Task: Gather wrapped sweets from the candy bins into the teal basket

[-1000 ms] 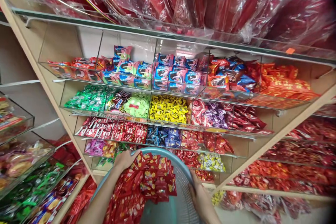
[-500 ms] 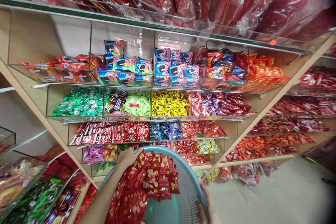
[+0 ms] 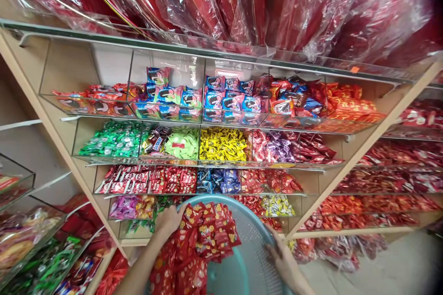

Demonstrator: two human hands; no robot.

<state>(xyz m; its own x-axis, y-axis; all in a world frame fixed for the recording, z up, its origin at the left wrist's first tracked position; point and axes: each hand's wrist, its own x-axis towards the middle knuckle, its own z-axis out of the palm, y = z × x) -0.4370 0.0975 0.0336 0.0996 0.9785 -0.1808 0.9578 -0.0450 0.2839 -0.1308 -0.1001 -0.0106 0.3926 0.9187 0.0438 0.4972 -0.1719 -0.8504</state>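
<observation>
A blue-green plastic basket (image 3: 254, 224) with a perforated wall is tilted below the shelves. Small red candy packets (image 3: 211, 230) with orange prints are heaped in its left part, leaving its bottom bare on the right. At the upper left, my left hand (image 3: 169, 221) is closed on the rim beside the packets; its fingertips are partly hidden. My right hand (image 3: 281, 258) grips the right rim, with fingers reaching over onto the inner wall.
Shelves ahead hold blue cookie packs (image 3: 214, 99), green candies (image 3: 116, 139) and yellow candies (image 3: 224, 144) behind glass edges (image 3: 166, 45). Plastic-wrapped red goods (image 3: 221, 4) lie on top. More bins (image 3: 31, 230) flank the left, and red-packet shelves (image 3: 391, 152) the right.
The shelves sit slightly lower in view. My right hand has come further into view along the basket's right rim. My left hand keeps its place on the rim.
</observation>
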